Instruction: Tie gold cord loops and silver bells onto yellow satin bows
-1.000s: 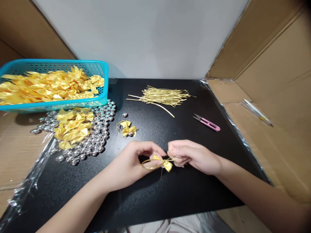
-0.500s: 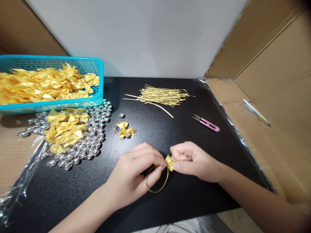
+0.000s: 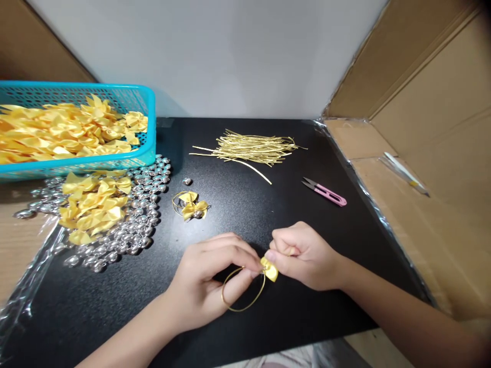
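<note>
My left hand pinches a gold cord loop beside a yellow bow. Closed on the bow's other side, my right hand has its thumb and fingers pressed together at the bow's upper edge; what lies between them is mostly hidden. To the upper left, yellow bows with a looped cord lie on the black table, near a single silver bell. A bundle of gold cords lies farther back.
At the left stands a blue basket of yellow bows. Silver bells surround a pile of bows before it. Pink snips lie right of centre; a white-handled tool rests on cardboard at the right.
The bow between my hands has tilted, and the cord loop has shifted left and looks wider. My right thumb has moved up a little. The whole view has shifted slightly.
</note>
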`<state>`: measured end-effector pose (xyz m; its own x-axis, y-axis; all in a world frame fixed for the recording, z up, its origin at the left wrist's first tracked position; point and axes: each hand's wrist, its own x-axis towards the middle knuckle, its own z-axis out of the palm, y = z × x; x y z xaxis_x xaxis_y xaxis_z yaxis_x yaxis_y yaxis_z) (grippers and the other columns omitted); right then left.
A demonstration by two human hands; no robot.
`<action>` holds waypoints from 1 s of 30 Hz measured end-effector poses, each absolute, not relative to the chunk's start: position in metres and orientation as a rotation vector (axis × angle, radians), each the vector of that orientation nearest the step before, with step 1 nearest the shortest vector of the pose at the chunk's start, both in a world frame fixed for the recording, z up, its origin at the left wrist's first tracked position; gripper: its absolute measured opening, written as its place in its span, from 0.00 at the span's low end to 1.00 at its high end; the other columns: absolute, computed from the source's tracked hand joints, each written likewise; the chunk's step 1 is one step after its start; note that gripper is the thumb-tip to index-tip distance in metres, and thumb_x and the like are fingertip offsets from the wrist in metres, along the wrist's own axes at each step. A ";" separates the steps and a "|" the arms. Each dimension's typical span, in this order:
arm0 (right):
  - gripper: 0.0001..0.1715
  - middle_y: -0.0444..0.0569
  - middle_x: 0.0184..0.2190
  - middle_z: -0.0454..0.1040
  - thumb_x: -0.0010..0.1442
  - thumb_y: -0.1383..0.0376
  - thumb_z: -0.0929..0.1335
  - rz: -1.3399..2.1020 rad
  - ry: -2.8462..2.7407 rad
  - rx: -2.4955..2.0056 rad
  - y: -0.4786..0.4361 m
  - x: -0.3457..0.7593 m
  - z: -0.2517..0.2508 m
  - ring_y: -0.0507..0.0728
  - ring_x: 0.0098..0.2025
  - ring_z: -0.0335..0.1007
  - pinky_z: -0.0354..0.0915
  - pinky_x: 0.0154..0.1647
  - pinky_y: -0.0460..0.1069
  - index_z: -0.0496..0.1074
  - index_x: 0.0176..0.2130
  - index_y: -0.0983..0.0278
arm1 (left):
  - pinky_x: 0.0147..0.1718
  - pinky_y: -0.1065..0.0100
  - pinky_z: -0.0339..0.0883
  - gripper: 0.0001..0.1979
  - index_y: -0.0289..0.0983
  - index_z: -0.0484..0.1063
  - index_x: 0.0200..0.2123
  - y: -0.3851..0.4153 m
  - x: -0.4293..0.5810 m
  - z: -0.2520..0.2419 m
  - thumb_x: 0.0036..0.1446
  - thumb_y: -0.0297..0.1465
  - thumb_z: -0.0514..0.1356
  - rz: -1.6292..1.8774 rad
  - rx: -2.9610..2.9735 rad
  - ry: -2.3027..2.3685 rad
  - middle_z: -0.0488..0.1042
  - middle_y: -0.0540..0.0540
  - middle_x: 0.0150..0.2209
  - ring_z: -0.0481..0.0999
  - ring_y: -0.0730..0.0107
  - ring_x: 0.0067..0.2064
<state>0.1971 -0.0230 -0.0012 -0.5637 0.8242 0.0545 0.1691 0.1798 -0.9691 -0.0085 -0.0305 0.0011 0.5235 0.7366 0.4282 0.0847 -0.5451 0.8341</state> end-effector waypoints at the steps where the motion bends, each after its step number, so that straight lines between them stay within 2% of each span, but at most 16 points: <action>1: 0.25 0.34 0.17 0.45 0.60 0.66 0.65 1.417 -1.857 -0.932 -0.023 0.197 -0.002 0.45 0.19 0.39 0.43 0.19 0.44 0.46 0.21 0.61 | 0.33 0.70 0.74 0.09 0.36 0.76 0.33 -0.030 -0.008 0.000 0.55 0.17 0.61 1.039 1.946 0.675 0.81 0.46 0.29 0.80 0.69 0.31; 12: 0.24 0.34 0.17 0.45 0.61 0.67 0.64 1.376 -1.810 -0.959 -0.025 0.195 -0.011 0.46 0.19 0.40 0.45 0.20 0.45 0.47 0.22 0.60 | 0.32 0.70 0.74 0.08 0.36 0.76 0.33 -0.027 -0.005 -0.003 0.55 0.18 0.62 1.002 1.919 0.716 0.81 0.45 0.29 0.80 0.70 0.30; 14: 0.21 0.35 0.18 0.49 0.62 0.67 0.65 1.305 -1.823 -0.980 -0.023 0.196 -0.012 0.46 0.20 0.46 0.50 0.23 0.45 0.50 0.23 0.61 | 0.32 0.70 0.74 0.08 0.37 0.76 0.33 -0.027 -0.005 -0.003 0.56 0.19 0.61 1.012 1.951 0.753 0.81 0.46 0.29 0.80 0.70 0.30; 15: 0.18 0.37 0.20 0.55 0.61 0.67 0.65 1.208 -1.831 -1.011 -0.022 0.197 -0.013 0.48 0.22 0.52 0.54 0.26 0.45 0.53 0.24 0.61 | 0.32 0.71 0.74 0.07 0.37 0.75 0.33 -0.027 -0.005 -0.004 0.56 0.19 0.61 1.032 1.976 0.786 0.81 0.46 0.30 0.80 0.70 0.31; 17: 0.07 0.44 0.31 0.66 0.58 0.67 0.67 0.921 -1.802 -1.091 -0.020 0.199 -0.012 0.54 0.35 0.65 0.62 0.39 0.50 0.62 0.32 0.61 | 0.32 0.71 0.74 0.08 0.37 0.75 0.34 -0.028 -0.006 -0.005 0.56 0.19 0.61 1.089 2.041 0.869 0.81 0.46 0.30 0.80 0.70 0.31; 19: 0.11 0.51 0.42 0.68 0.55 0.68 0.68 0.619 -1.693 -1.143 -0.020 0.200 -0.010 0.61 0.48 0.65 0.61 0.50 0.57 0.65 0.40 0.60 | 0.33 0.71 0.74 0.09 0.38 0.74 0.36 -0.028 -0.007 -0.006 0.56 0.19 0.61 1.162 2.108 0.936 0.81 0.48 0.31 0.81 0.70 0.32; 21: 0.10 0.50 0.38 0.69 0.53 0.69 0.68 0.483 -1.634 -1.124 -0.023 0.199 -0.006 0.61 0.44 0.66 0.62 0.47 0.58 0.67 0.38 0.60 | 0.34 0.71 0.74 0.11 0.38 0.74 0.39 -0.029 -0.007 -0.007 0.55 0.19 0.62 1.232 2.157 0.967 0.81 0.48 0.32 0.81 0.70 0.33; 24: 0.08 0.43 0.22 0.68 0.51 0.73 0.68 0.559 -1.813 -1.020 -0.031 0.191 -0.002 0.55 0.28 0.65 0.60 0.35 0.54 0.67 0.29 0.60 | 0.35 0.71 0.75 0.12 0.38 0.72 0.40 -0.031 -0.006 -0.006 0.54 0.18 0.62 1.330 2.200 0.958 0.82 0.48 0.33 0.81 0.70 0.33; 30: 0.07 0.44 0.24 0.73 0.53 0.69 0.72 0.622 -1.792 -1.080 -0.042 0.172 -0.009 0.54 0.28 0.68 0.62 0.33 0.51 0.70 0.32 0.62 | 0.33 0.70 0.76 0.12 0.37 0.71 0.39 -0.032 -0.008 0.001 0.53 0.17 0.62 1.366 2.313 0.932 0.82 0.45 0.33 0.82 0.69 0.32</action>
